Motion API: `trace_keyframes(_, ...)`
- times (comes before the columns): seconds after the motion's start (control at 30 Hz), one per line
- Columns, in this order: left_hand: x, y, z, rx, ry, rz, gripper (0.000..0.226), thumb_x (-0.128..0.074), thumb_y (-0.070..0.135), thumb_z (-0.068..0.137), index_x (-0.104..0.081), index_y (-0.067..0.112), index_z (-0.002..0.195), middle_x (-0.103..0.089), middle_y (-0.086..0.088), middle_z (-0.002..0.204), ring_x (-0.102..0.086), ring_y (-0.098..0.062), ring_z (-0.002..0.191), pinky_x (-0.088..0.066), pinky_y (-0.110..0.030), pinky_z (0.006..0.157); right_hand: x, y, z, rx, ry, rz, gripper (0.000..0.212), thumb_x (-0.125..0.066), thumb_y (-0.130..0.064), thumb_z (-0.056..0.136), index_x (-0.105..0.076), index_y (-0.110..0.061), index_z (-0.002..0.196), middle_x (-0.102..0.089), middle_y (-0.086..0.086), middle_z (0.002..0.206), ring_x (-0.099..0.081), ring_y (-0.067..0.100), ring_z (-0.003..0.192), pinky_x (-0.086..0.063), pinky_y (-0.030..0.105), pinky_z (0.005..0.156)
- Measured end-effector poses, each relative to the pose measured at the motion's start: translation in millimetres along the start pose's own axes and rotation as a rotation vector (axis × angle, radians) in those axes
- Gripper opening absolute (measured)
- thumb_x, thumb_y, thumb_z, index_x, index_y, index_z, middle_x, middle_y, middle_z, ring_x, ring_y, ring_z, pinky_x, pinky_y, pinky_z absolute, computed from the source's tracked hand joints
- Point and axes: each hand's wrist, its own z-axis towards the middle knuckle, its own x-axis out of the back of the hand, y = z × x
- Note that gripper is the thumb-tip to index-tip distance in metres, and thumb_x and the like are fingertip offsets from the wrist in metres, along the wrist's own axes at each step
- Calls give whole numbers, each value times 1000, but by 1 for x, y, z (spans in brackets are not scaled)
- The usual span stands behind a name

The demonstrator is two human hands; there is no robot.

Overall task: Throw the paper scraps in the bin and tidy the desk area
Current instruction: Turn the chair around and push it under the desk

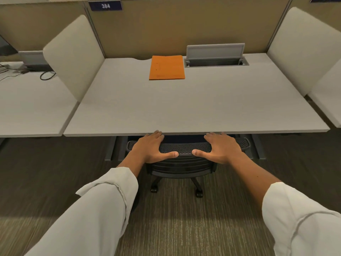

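The worktop [184, 108] is a smooth, matt pale-grey laminate. On it lies a matt orange paper folder [167, 67]. The cable hatch [215, 52] looks like brushed grey metal. The chair [185, 147] has a black woven mesh back. The side screens [73, 56] are matt, cream cloth. The carpet [175, 218] is rough and streaked. The sleeves [103, 209] are creased white cloth.

"384" in white on blue plaque [105, 5], partition top

Office: partitioned numbered desk [184, 108], mesh chair [184, 147].
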Motion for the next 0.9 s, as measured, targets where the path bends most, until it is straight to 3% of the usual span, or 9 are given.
trace_keyframes(0.07, 3, -4, 9, -16, -8, -5, 124, -19, 101, 68, -29, 14, 156, -22, -6, 166, -18, -23, 154, -20, -46, 122, 2, 3, 10, -1, -23, -2, 105, -15, -103, 66, -64, -20, 108, -67, 1, 108, -60, 28, 101, -49, 43, 86)
trace_keyframes(0.17, 5, -10, 20, -29, -20, -6, 124, -19, 100, 68, -29, 13, 156, -23, -7, 166, -19, -23, 153, -19, -48, 124, 3, 4, 22, 13, -32, -4, 107, -13, -102, 68, -64, -18, 109, -67, 1, 106, -62, 26, 98, -44, 46, 96)
trace_keyframes(0.47, 13, -33, 39, -19, -23, 27, 126, -17, 103, 64, -36, 16, 152, -30, -5, 164, -33, -29, 147, -30, -49, 118, 6, -4, 48, -4, -101, -1, 122, -10, -103, 65, -57, -15, 135, -60, 5, 141, -57, 26, 126, -34, 50, 115)
trace_keyframes(0.6, 16, -40, 49, -26, -14, 35, 128, -14, 104, 62, -39, 14, 151, -32, -5, 162, -34, -28, 146, -31, -49, 117, 9, -4, 59, -13, -124, 4, 126, -9, -104, 63, -56, -14, 138, -56, 5, 145, -54, 26, 130, -31, 50, 117)
trace_keyframes(0.7, 18, -44, 56, -14, -19, 24, 129, -14, 104, 61, -36, 16, 153, -30, -5, 163, -31, -27, 149, -28, -49, 120, 10, -3, 67, 2, -107, -5, 120, -10, -103, 65, -60, -13, 127, -63, 3, 132, -60, 27, 120, -39, 51, 111)
trace_keyframes(0.8, 14, -47, 59, -15, -10, 23, 127, -16, 104, 61, -41, 17, 149, -39, -5, 159, -41, -28, 142, -35, -48, 114, 7, -3, 70, 6, -64, 20, 108, -12, -104, 64, -61, -17, 104, -64, -1, 102, -63, 28, 98, -49, 44, 89)
trace_keyframes(0.9, 7, -49, 58, -24, 19, 27, 119, -19, 104, 63, -52, 17, 138, -54, -5, 144, -55, -29, 124, -45, -46, 100, 1, -5, 68, 5, -65, 23, 112, -10, -105, 62, -62, -18, 111, -67, -1, 109, -62, 26, 96, -49, 42, 88)
